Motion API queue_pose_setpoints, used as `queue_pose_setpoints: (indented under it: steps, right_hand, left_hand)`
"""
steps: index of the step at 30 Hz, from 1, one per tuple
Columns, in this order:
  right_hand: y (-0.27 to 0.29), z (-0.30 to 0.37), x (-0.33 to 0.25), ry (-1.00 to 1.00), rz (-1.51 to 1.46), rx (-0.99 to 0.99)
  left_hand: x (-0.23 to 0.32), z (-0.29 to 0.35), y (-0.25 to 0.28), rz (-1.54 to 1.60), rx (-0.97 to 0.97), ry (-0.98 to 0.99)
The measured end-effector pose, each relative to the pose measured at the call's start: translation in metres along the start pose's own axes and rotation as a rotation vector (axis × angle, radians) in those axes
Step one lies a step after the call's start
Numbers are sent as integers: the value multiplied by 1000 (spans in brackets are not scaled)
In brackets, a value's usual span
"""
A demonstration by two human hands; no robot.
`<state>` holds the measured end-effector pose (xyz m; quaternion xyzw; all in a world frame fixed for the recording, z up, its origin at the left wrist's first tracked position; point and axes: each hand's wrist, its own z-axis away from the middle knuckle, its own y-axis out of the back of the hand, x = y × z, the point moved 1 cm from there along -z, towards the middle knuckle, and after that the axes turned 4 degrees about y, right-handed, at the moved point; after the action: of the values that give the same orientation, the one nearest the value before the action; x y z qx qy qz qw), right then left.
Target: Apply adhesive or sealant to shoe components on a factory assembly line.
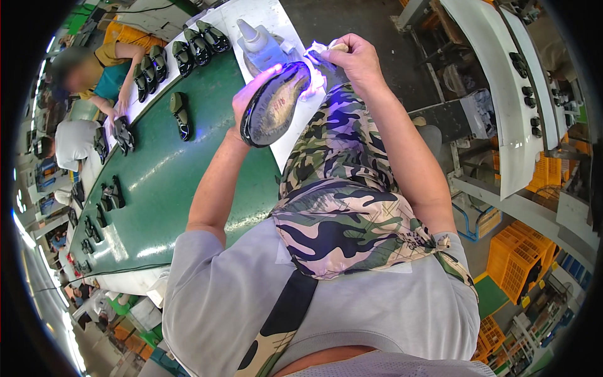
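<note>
My left hand (242, 103) is wrapped round a glossy black shoe upper (273, 107) stretched on a last. Its pale underside, with a small red mark, faces up toward me. Beyond its narrower end, my right hand (357, 60) is pinched on a small, pale, crumpled piece of cloth (319, 48). Whether the cloth touches the shoe upper cannot be made out. Purple light falls across both. Just past my left hand stands a clear squeeze bottle (259, 45) with a white nozzle, holding bluish liquid.
To my left runs a green conveyor belt (188, 169) bearing several black shoe uppers (180, 116). More uppers (213, 36) line its white far ledge. A co-worker (103, 69) handles shoes across the belt. On the right are a white rack (502, 94) and orange crates (518, 254).
</note>
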<state>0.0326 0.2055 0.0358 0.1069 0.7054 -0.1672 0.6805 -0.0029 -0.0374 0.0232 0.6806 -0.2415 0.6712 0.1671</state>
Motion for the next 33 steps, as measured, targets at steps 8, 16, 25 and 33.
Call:
queue_pose_setpoints:
  steps: [8, 16, 25, 33]
  right_hand:
    - [-1, 4, 2, -48, 21, 5]
    - [-7, 20, -19, -103, -256, -88]
    - [-5, 29, -69, 103, -65, -152]
    - [-1, 10, -67, 318, 56, -92]
  left_hand:
    - [24, -2, -7, -639, -21, -450]
    - [27, -13, -17, -797, -33, -577]
    - [26, -15, -22, -1030, -105, -307]
    - [43, -19, -18, -926, -379, 121]
